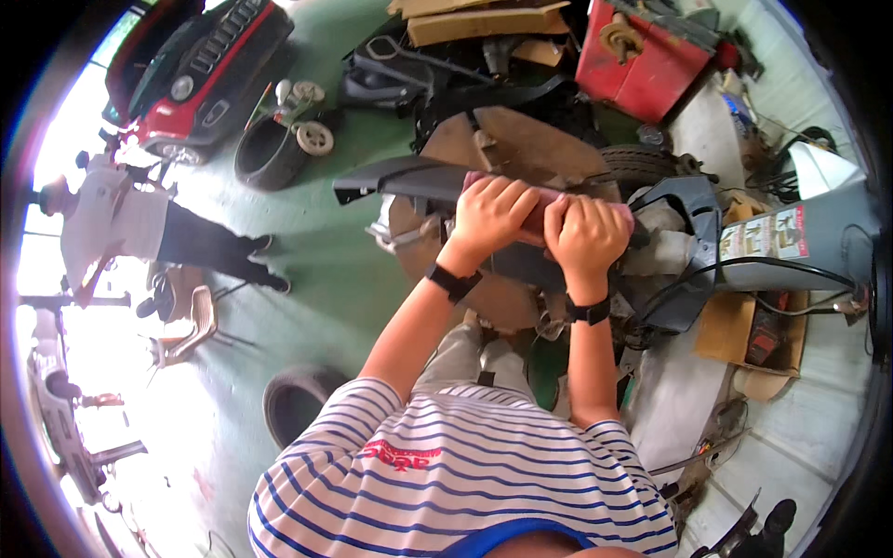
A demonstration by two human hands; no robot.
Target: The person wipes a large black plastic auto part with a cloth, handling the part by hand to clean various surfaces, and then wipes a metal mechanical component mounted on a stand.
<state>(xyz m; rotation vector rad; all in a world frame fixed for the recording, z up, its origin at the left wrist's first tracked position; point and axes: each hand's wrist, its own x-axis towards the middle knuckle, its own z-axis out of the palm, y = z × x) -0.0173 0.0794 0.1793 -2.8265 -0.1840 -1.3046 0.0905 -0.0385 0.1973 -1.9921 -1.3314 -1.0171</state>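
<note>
My left hand (498, 214) and my right hand (588, 232) are side by side in front of me, both closed, knuckles up. Between and under them runs a long reddish-brown piece (537, 216), which could be a folded cloth or a padded strip; I cannot tell which. It lies along a long, dark curved plastic panel (400, 175) that sticks out to the left. Beneath is what looks like a partly dismantled scooter, with brown cardboard (521, 139) around it. My fingertips are hidden from view.
A red metal box (642, 60) stands at the back right. At right are a grey cylinder (791, 244) and an open cardboard box (791, 330). Loose tires (293, 400) lie on the green floor. Another person (139, 223) stands at left, below a red toy car (200, 79).
</note>
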